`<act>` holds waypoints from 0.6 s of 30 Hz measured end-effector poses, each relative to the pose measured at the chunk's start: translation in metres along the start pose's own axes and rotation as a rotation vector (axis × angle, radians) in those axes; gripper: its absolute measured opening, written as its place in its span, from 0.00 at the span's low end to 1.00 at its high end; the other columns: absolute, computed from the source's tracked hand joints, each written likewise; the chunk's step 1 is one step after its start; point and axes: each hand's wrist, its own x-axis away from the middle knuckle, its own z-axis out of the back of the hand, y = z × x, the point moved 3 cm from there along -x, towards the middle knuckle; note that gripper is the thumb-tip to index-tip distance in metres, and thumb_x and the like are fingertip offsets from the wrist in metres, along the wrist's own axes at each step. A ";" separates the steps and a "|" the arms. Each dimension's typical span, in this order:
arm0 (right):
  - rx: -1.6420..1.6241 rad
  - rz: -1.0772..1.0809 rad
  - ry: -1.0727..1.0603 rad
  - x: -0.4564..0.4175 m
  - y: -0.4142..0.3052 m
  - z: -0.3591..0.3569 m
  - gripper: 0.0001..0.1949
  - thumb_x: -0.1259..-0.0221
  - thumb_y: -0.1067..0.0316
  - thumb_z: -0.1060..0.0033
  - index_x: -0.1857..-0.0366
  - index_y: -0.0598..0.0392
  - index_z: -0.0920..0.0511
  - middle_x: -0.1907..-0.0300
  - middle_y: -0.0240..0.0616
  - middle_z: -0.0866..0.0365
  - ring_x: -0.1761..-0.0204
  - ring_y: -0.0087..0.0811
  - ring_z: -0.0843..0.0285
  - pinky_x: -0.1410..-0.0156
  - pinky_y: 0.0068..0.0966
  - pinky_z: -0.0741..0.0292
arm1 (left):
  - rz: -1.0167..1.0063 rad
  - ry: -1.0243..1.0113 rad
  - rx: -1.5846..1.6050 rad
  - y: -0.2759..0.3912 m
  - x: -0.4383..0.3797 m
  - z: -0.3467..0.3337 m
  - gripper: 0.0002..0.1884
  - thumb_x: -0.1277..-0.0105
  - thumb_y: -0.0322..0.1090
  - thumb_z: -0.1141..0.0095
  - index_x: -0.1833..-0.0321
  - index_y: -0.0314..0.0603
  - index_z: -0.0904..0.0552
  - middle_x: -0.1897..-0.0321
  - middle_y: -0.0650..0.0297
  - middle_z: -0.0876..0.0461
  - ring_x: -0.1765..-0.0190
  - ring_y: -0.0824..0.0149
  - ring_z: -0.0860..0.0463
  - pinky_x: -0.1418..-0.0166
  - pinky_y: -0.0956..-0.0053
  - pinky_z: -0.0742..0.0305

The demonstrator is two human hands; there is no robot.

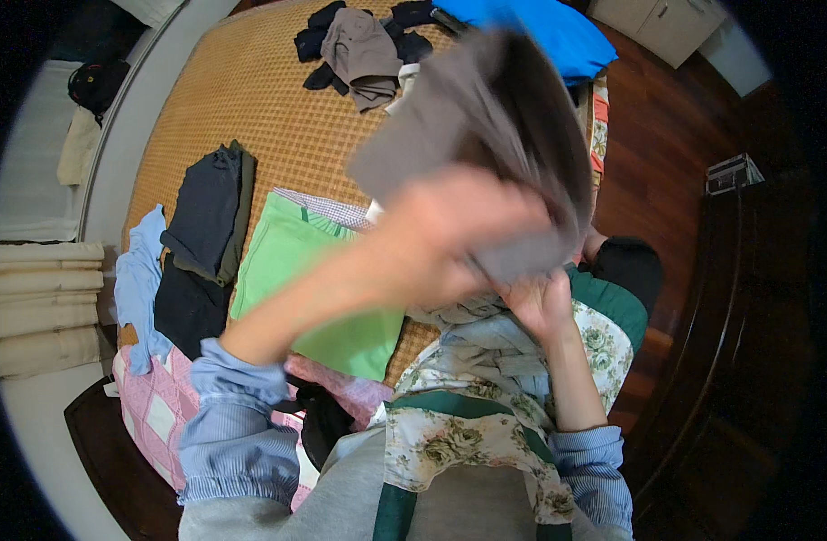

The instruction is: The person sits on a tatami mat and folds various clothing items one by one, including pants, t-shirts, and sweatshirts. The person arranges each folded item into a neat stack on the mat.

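Note:
A grey-brown garment (440, 115), blurred by motion, is raised in front of me over the bed. My left hand (454, 230) is blurred and lies across the garment's lower part; its fingertips are hard to make out. Below the garment's lower right edge, my right hand (542, 301) touches the cloth, its fingers partly hidden. Light green shorts (319, 270) lie flat on the woven mat, left of the hands, over a checked cloth (325, 203). A crumpled grey garment (488, 345) rests on my lap, on the floral apron (454, 436).
Dark folded trousers (204, 203) and a light blue garment (139, 277) lie on the bed's left. Farther off are a brown garment (359, 51), small dark clothes (312, 44) and a bright blue item (562, 40). A pink patterned pillow (156, 419) lies near left. Dark wooden furniture (745, 304) stands right.

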 end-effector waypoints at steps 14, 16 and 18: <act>-0.208 0.010 0.030 -0.032 0.029 0.080 0.32 0.35 0.38 0.71 0.38 0.55 0.38 0.41 0.42 0.32 0.41 0.39 0.33 0.36 0.42 0.36 | 0.869 0.141 -0.204 -0.111 0.137 -0.095 0.25 0.45 0.42 0.38 0.50 0.30 0.26 0.60 0.48 0.23 0.56 0.54 0.24 0.50 0.65 0.29; -0.191 0.029 0.053 -0.029 0.023 0.084 0.32 0.35 0.38 0.71 0.38 0.55 0.38 0.41 0.42 0.32 0.41 0.39 0.33 0.36 0.42 0.36 | 1.090 0.094 0.150 -0.128 0.128 -0.104 0.31 0.49 0.47 0.36 0.49 0.29 0.28 0.62 0.46 0.21 0.59 0.53 0.20 0.54 0.64 0.26; -0.191 0.008 0.047 -0.036 0.027 0.085 0.33 0.35 0.38 0.71 0.38 0.55 0.38 0.41 0.42 0.32 0.41 0.39 0.33 0.36 0.42 0.36 | 1.221 -0.014 0.239 -0.131 0.123 -0.097 0.32 0.51 0.48 0.34 0.51 0.31 0.32 0.64 0.48 0.22 0.59 0.54 0.21 0.54 0.66 0.26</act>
